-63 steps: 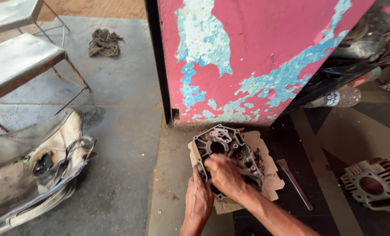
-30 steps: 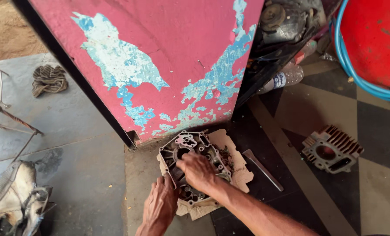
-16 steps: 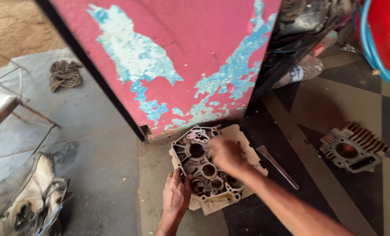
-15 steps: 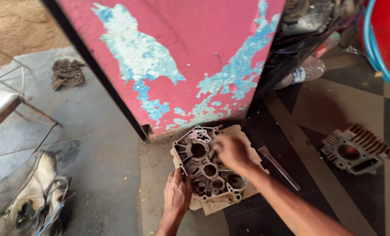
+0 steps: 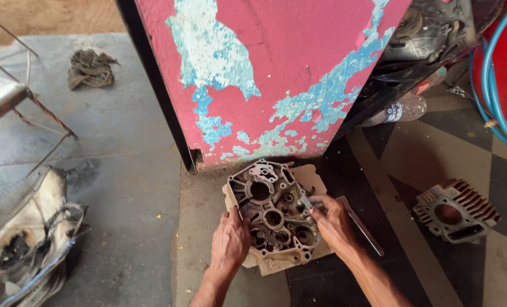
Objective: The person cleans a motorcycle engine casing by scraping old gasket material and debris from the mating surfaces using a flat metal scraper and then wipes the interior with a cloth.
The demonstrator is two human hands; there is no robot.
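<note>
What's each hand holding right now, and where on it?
Left hand grips the engine case at its left edge. Right hand is on the case's right edge, pinching a small grey piece that cannot be identified.

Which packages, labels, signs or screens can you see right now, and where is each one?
Plastic bottle: lying on the floor at the right foot of the pink wall, clear, with a white-and-blue label band.
Cardboard sheet: flat under the engine crankcase half, plain brown, ragged edges.
No signs or screens.

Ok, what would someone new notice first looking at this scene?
The pink wall with peeling blue patches fills the top. Below it, both hands, left hand and right hand, work on a grimy engine case lying on cardboard. A finned cylinder sits on the floor at right.
</note>
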